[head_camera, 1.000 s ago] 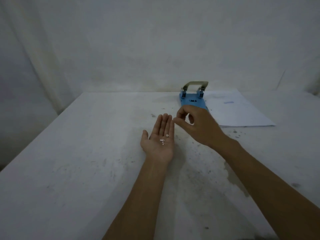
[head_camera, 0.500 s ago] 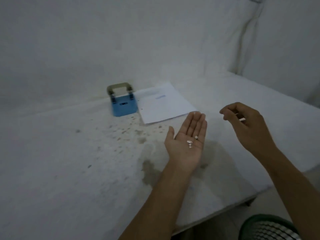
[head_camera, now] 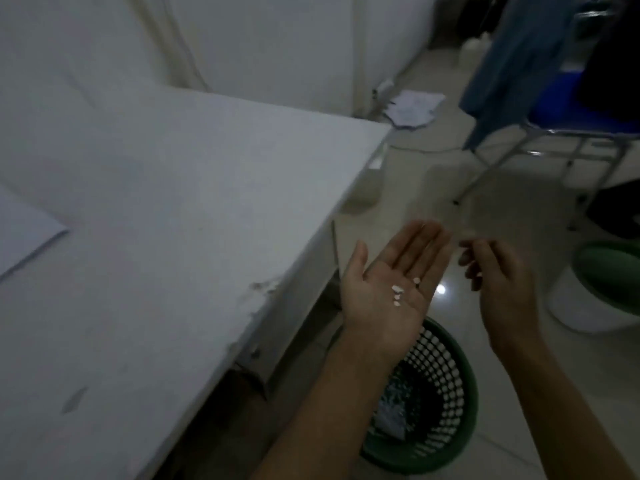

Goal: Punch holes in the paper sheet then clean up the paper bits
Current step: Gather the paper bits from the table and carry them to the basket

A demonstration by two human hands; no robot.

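Note:
My left hand [head_camera: 384, 292] lies palm up and flat, past the table's right edge, with a few small white paper bits [head_camera: 397, 289] resting on the palm. It hovers above the rim of a green mesh waste basket [head_camera: 450, 427] on the floor. My right hand [head_camera: 498, 285] is just to the right of it, fingers loosely curled, with a pale speck like a paper bit at the fingertips, though blurred. One corner of the white paper sheet [head_camera: 20, 233] shows at the left edge on the table [head_camera: 156, 220]. The hole punch is out of view.
The table's chipped corner sits left of my left wrist. A second green basket [head_camera: 609, 275] on a white tub stands at the right. A blue chair [head_camera: 561, 109] with hanging cloth is at the back right, with loose papers [head_camera: 414, 107] on the tiled floor.
The view has swung right, away from the punch and sheet. Both hands have moved off the table to over the floor basket, with the bits still on my left palm.

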